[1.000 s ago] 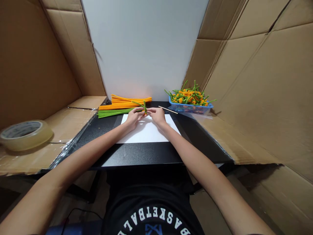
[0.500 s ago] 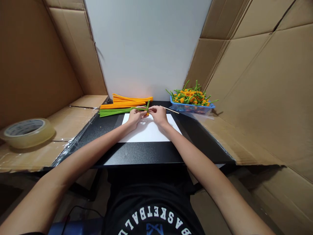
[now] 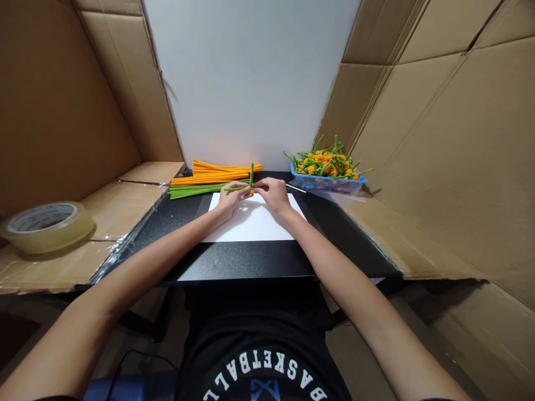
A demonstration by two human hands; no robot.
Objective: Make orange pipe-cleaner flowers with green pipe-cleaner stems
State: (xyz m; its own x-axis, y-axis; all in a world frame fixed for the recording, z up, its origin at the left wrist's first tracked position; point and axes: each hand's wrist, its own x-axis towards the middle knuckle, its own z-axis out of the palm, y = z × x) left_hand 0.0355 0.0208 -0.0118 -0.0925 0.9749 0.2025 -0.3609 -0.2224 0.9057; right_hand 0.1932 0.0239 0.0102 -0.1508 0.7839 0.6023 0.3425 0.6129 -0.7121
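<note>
Between my hands is a small pipe-cleaner flower [image 3: 252, 191], an orange bit with green pipe cleaner on it. One green end stands upright above it and another points left across my left fingers. My left hand [image 3: 230, 200] pinches the piece from the left. From the other side, my right hand [image 3: 273, 195] is closed at its green part, fingertips pressed together. Both hands are just above a white sheet of paper [image 3: 254, 228]. Behind my left hand lie green pipe cleaners [image 3: 192, 191] and bundles of orange pipe cleaners [image 3: 204, 180].
At the back right stands a blue basket [image 3: 321, 182] heaped with orange and green pipe-cleaner pieces. A thin stick [image 3: 296, 188] lies beside my right hand. A roll of clear tape [image 3: 50, 225] rests on cardboard at the left. Cardboard walls [image 3: 460, 150] flank the black table [image 3: 246, 262].
The upright green end now stands straighter and higher. The green end on the left now slopes lower across my left fingers. My right hand has turned slightly and moved a little right.
</note>
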